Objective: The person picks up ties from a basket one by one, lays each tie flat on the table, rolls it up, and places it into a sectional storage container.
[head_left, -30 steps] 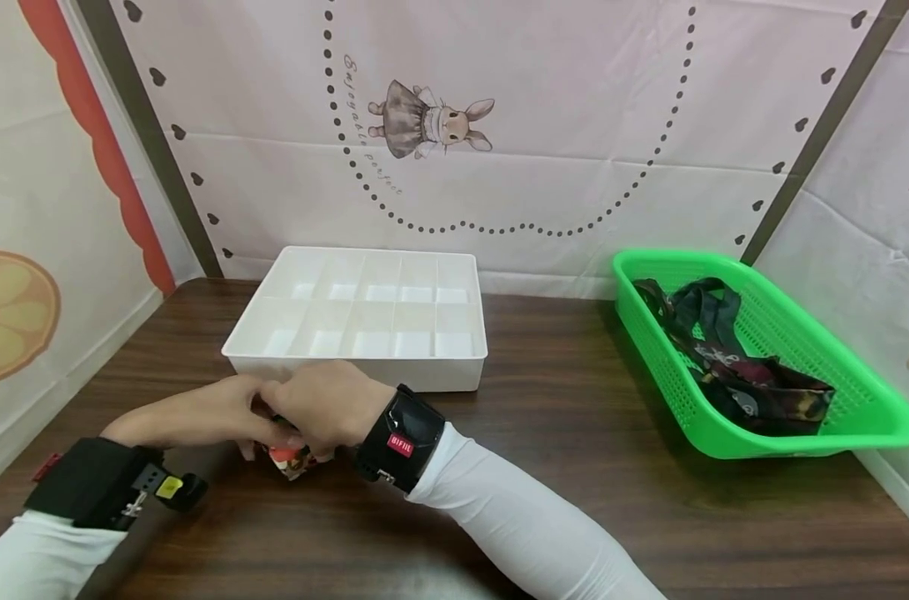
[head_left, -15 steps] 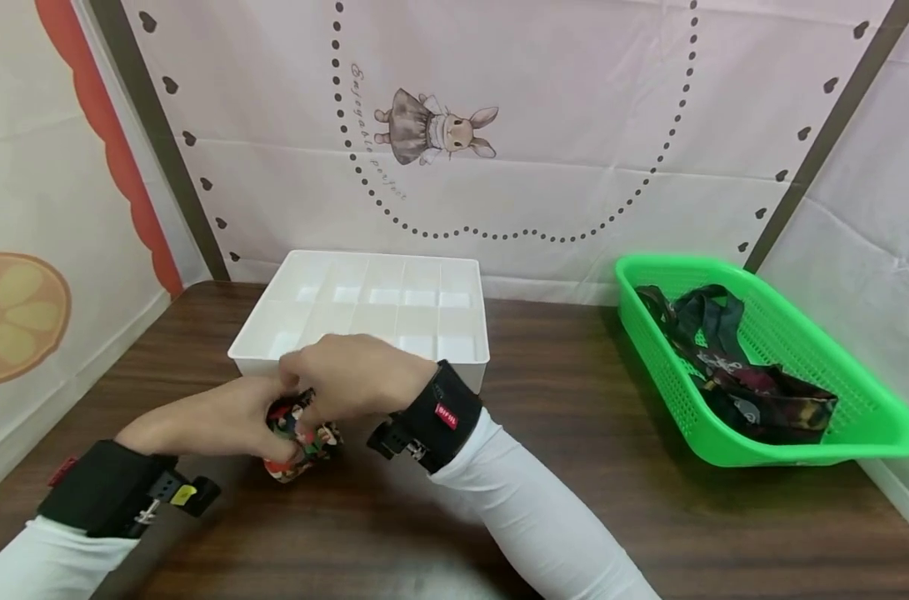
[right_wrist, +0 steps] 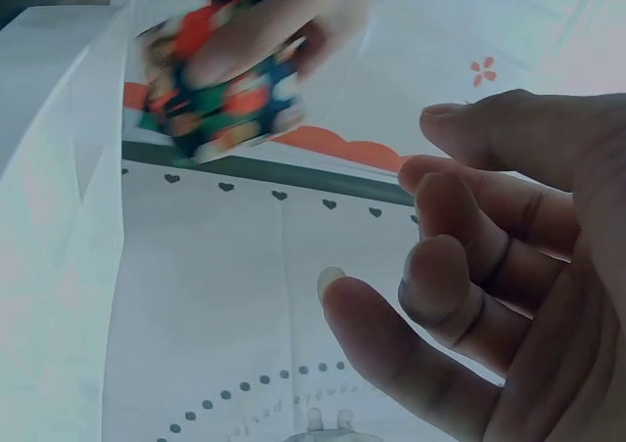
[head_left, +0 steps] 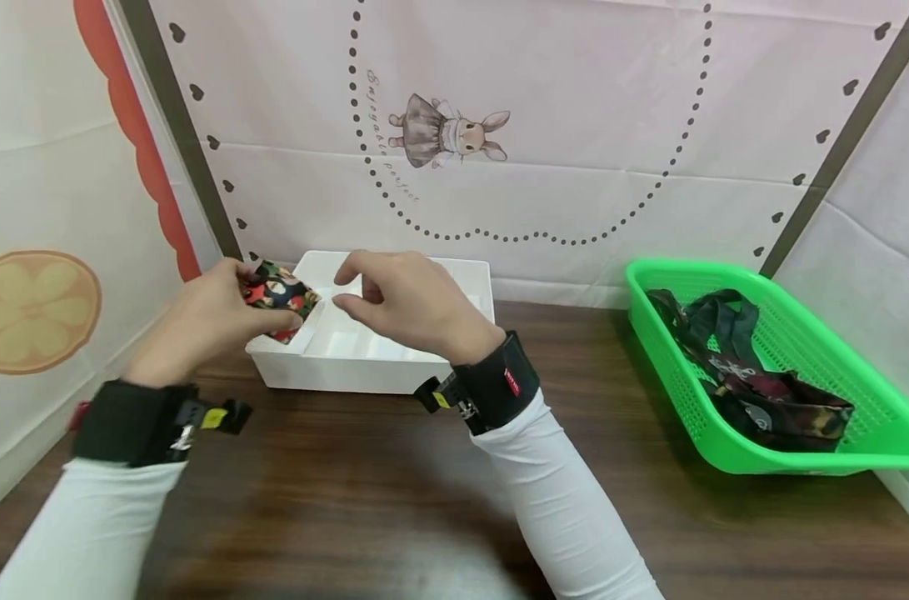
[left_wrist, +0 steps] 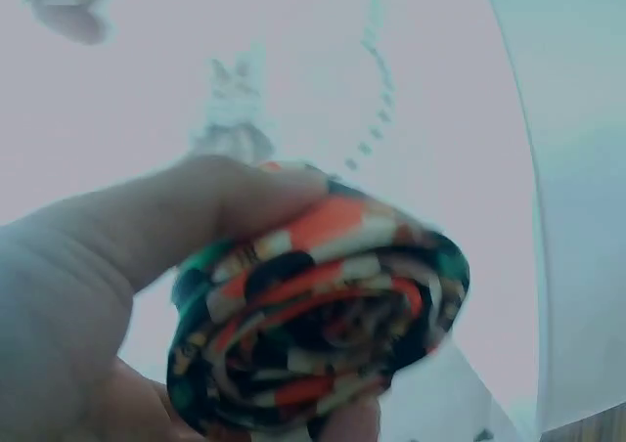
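One rolled patterned cloth (head_left: 277,293) has risen off the table (head_left: 394,467) to the white divided tray (head_left: 465,275), left hand (head_left: 207,321) fingers clamped; right hand (head_left: 405,300) released, fingers apart

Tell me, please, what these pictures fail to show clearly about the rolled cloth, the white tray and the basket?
- Rolled patterned cloth: head view, the left hand covers its near side; the right wrist view blurs it.
- White divided tray: head view, both hands hide most compartments, so their contents cannot be told.
- Green basket: head view, its right corner is cut off by the edge; the dark fabrics inside are too tangled to count.
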{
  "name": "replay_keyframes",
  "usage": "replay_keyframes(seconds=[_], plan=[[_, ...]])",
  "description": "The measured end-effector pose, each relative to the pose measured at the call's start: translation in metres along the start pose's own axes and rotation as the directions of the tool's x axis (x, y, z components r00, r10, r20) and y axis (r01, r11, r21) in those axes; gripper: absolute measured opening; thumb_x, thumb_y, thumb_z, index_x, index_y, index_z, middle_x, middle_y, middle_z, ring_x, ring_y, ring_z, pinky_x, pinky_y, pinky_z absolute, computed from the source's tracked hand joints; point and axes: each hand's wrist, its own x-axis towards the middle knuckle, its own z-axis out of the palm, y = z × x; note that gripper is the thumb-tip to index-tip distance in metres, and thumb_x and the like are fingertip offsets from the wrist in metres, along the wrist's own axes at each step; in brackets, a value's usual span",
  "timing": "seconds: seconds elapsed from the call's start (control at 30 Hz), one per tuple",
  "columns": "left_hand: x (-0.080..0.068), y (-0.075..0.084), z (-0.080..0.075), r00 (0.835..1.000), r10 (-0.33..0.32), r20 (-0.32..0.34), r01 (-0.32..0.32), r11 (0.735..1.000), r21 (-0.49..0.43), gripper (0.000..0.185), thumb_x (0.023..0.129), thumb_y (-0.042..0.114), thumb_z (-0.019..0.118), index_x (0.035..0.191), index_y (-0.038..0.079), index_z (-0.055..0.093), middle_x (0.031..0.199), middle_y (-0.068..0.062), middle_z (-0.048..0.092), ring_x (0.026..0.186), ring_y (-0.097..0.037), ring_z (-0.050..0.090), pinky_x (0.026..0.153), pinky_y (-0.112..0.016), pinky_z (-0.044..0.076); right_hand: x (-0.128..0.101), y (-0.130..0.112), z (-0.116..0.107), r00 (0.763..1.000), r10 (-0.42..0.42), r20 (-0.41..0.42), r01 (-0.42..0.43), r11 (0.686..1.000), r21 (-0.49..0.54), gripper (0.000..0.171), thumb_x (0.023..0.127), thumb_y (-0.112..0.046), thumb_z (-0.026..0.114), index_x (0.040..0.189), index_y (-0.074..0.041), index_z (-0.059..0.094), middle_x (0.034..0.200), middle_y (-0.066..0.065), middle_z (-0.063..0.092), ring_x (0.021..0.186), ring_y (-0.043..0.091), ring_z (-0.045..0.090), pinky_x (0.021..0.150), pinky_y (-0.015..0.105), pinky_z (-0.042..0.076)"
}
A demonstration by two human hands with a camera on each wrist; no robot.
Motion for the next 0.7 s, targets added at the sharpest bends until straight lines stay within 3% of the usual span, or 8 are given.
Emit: replay_keyframes(seconds=[0.23, 0.43, 0.57, 0.7], plan=[[0.017, 0.004, 0.026, 0.993, -0.076, -0.094, 0.089, 0.985, 0.145, 0.072, 0.082, 0.039, 0.082, 0.115, -0.019, 0.054, 0.093, -0.033, 0.063, 0.080, -0.045, 0.062, 0.063, -0.052, 0.052, -0.002, -0.001, -0.004, 0.999, -0.017, -0.029, 0.018, 1.000, 0.016, 0.019, 0.104, -0.020, 0.070, 0.119, -0.010, 0.073, 0.073, -0.004, 0.059, 0.063, 0.011, 0.050, 0.060, 0.024, 0.039], [0.017, 0.005, 0.039, 0.990, -0.042, -0.136, 0.065, 0.983, 0.170, 0.074, 0.080, 0.035, 0.084, 0.116, -0.021, 0.050, 0.087, -0.033, 0.062, 0.073, -0.043, 0.061, 0.058, -0.050, 0.051, 0.000, -0.004, -0.002, 0.999, -0.027, -0.031, 0.028, 0.999, 0.030, 0.018, 0.103, -0.021, 0.071, 0.117, -0.009, 0.074, 0.072, -0.005, 0.058, 0.063, 0.009, 0.050, 0.061, 0.024, 0.040], [0.014, 0.005, 0.041, 0.991, -0.021, -0.130, 0.045, 0.982, 0.183, 0.074, 0.081, 0.034, 0.082, 0.117, -0.022, 0.050, 0.085, -0.031, 0.063, 0.069, -0.040, 0.060, 0.054, -0.047, 0.050, 0.002, -0.005, 0.000, 0.999, -0.035, -0.015, 0.035, 0.999, 0.027, 0.018, 0.104, -0.022, 0.070, 0.117, -0.009, 0.074, 0.072, -0.005, 0.058, 0.064, 0.009, 0.050, 0.061, 0.024, 0.039], [0.010, 0.006, 0.039, 0.994, -0.026, -0.110, 0.044, 0.985, 0.166, 0.071, 0.083, 0.042, 0.078, 0.110, -0.018, 0.053, 0.080, -0.027, 0.061, 0.067, -0.037, 0.059, 0.053, -0.046, 0.048, 0.002, -0.005, 0.003, 1.000, -0.029, 0.007, 0.029, 0.999, 0.026, 0.017, 0.104, -0.022, 0.070, 0.116, -0.010, 0.075, 0.071, -0.004, 0.058, 0.064, 0.010, 0.050, 0.061, 0.024, 0.039]])
